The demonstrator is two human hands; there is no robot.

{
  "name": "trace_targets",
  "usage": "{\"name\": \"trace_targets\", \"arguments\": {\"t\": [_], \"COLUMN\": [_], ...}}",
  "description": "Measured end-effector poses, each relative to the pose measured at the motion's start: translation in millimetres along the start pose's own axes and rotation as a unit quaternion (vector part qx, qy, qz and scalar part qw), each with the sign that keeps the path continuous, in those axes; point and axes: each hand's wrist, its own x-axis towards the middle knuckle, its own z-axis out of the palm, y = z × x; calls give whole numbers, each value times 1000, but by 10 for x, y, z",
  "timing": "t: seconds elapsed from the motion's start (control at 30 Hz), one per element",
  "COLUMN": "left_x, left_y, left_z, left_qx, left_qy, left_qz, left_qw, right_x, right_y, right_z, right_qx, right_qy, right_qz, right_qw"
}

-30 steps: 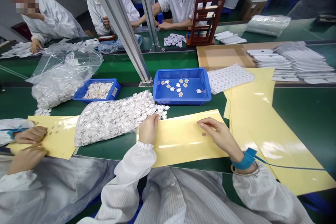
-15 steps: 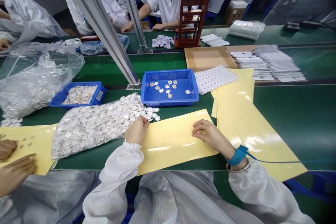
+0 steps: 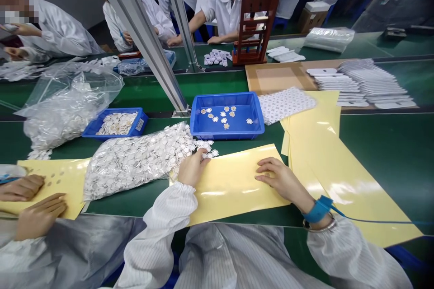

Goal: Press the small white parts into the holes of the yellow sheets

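My left hand [image 3: 191, 168] is at the upper left corner of a yellow glossy sheet [image 3: 233, 189], its fingers pressed together at the edge of loose small white round pieces [image 3: 210, 151]. Whatever its fingertips hold is hidden. These pieces spill from the mouth of a clear plastic bag [image 3: 129, 162] full of the same kind. My right hand [image 3: 276, 176] rests on the right part of the sheet, thumb and fingers curved and apart. A small dull round spot shows between them. Behind the sheet, a blue tray [image 3: 227, 135] holds several scattered pieces.
More yellow sheets [image 3: 356, 180] lie overlapped at right, near patterned wrap [image 3: 288, 104] and stacked white flat parts [image 3: 373, 83]. A smaller blue tray [image 3: 88, 134] and a metal post [image 3: 145, 40] stand at left. A co-worker's hands [image 3: 44, 212] rest on another sheet. A blue cord runs from my right wrist.
The view has swung left, so everything sits further right. My left fingertips have shifted slightly towards the loose pieces. My right hand stays on the sheet.
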Motion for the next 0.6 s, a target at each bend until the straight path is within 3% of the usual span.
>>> {"name": "trace_targets", "arguments": {"t": [0.13,0.3,0.47,0.6], "left_x": [70,130,124,129], "left_y": [18,7,25,26], "left_z": [39,52,95,47], "left_qx": [30,55,140,126], "left_qy": [4,-3,11,40], "left_qz": [46,44,49,34], "left_qw": [998,998,989,991], "right_x": [2,-4,13,86], "right_y": [5,-20,-234,-436], "right_z": [4,-3,-57,-56], "right_qx": [1,64,158,176], "right_qy": [-9,12,36,73], "right_qz": [7,14,82,65], "right_qw": [1000,998,983,980]}}
